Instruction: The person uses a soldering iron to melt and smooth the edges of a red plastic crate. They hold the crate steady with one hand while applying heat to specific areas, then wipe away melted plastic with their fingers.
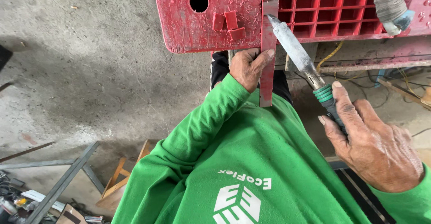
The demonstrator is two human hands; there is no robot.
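The left hand (246,67) is up against a red strip (268,49), fingers curled round its edge and the thumb laid along it, pinning the strip flat against the face of a red crate (211,17). The strip runs upright, its top over the crate's seam and its lower end hanging free below the crate's edge, over the person's green sleeve (202,125).

Over on the other side, the right hand (372,147) is wrapped round the handle (330,100) of a soldering iron (294,46), fingers closed on the dark grip, thumb stretched up toward the green collar. The iron slants up and to the left, and its flat grey tip sits right at the strip's right edge, near the top, where strip meets the crate's gridded section (327,8). Whether the tip is actually touching can't be told from this angle.

On the crate's solid face there's a round hole (199,2) and a few small red patches (229,24) stuck on just left of the strip. A grey wrapped cylinder (388,4) hangs in at the top right corner.

Below, bare concrete floor (90,62), metal bars (58,174) and a wooden frame (121,179) lie at the lower left. Loose wires (354,78) trail under the crate on the right.
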